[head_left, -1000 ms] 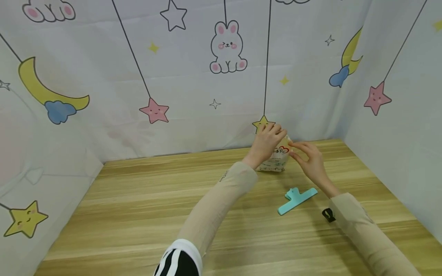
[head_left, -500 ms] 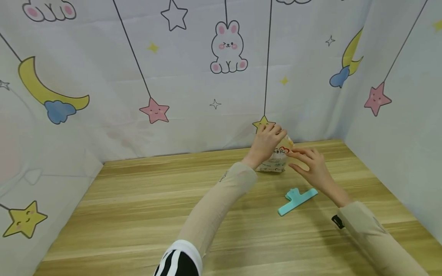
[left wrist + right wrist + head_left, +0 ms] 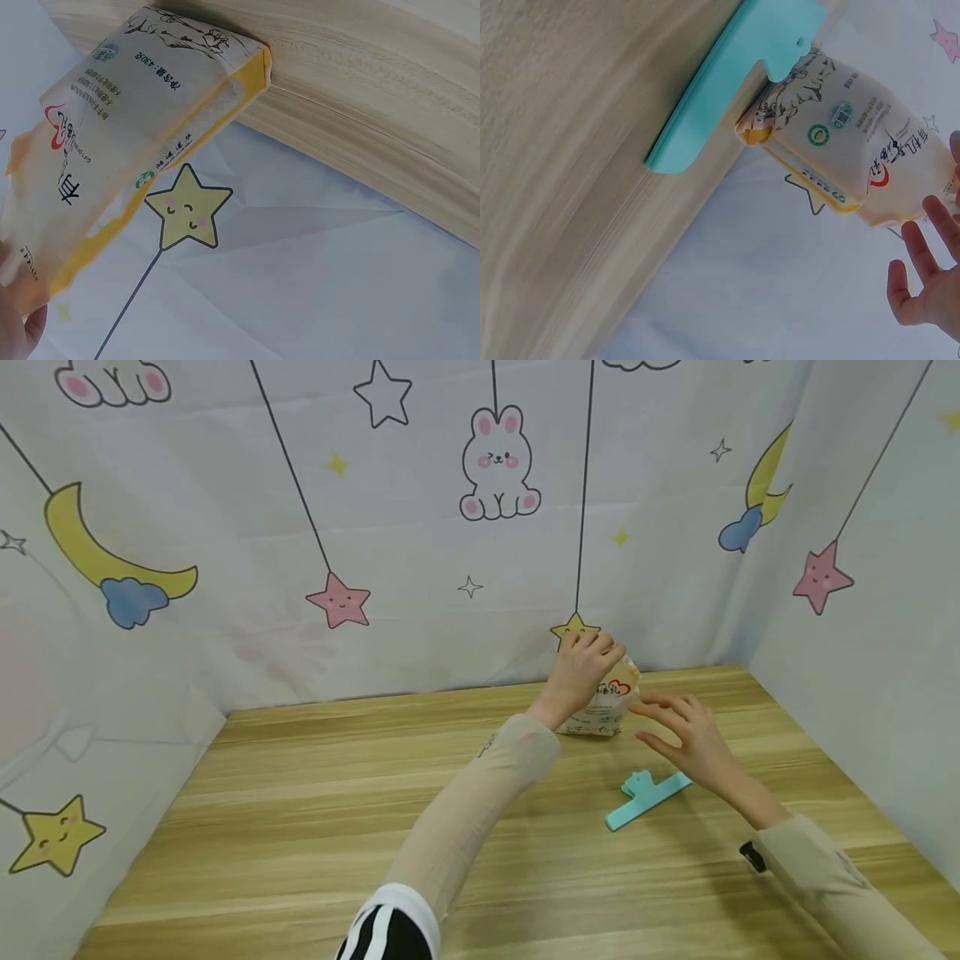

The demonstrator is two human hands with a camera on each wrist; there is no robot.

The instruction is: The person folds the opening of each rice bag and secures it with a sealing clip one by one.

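A cream and yellow packaged food bag [image 3: 600,717] with printed characters and a red heart stands upright at the back of the table. My left hand [image 3: 576,678] grips its top edge; in the left wrist view only a few fingertips [image 3: 34,327] show at the bag's upper end. Just right of the bag, my right hand [image 3: 696,745] holds nothing, its fingers spread and gently bent. The right wrist view has those fingers [image 3: 921,253] close to the bag [image 3: 840,127]; whether they touch it I cannot tell. A turquoise bag clip [image 3: 647,799] lies on the table below the right hand.
The wood-grain table [image 3: 315,827] runs back to a white cloth [image 3: 405,643] printed with stars, moons and a rabbit. Cloth also hangs along the left and right sides. A black strap piece [image 3: 752,857] sits at the right sleeve.
My right hand has come off the bag's upper right side and moved down and to the right, its fingers opening. The left hand keeps its hold; bag and clip stay put.
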